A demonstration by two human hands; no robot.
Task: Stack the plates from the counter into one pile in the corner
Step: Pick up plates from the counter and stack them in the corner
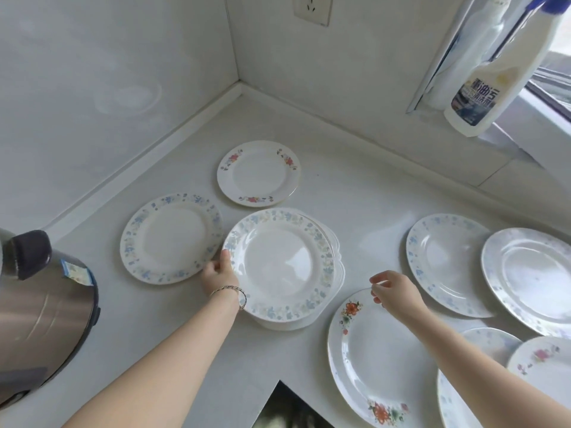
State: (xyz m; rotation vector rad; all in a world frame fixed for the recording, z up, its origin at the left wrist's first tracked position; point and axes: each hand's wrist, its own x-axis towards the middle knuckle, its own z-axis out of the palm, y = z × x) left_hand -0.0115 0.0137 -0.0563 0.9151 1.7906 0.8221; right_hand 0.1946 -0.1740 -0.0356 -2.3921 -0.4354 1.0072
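A pile of plates (279,264) with a blue-floral rim on top sits mid-counter. My left hand (219,273) grips its left rim, thumb on top. My right hand (392,288) pinches the far rim of a large orange-flower plate (370,359) lying at the counter's front edge. A single blue-floral plate (171,239) lies left of the pile. Behind it, closer to the corner, is a small red-flower plate (258,173). To the right lie two more blue-rimmed plates (445,264) (531,279). My right arm partly hides another blue-rimmed plate (463,381) and a pink-flower plate (543,366).
A steel cooker (40,304) with a dark handle stands at the left counter edge. A white spray bottle (500,72) stands on the window ledge at upper right. A wall socket (312,7) is above the corner. The counter's front edge (278,384) cuts in below the pile.
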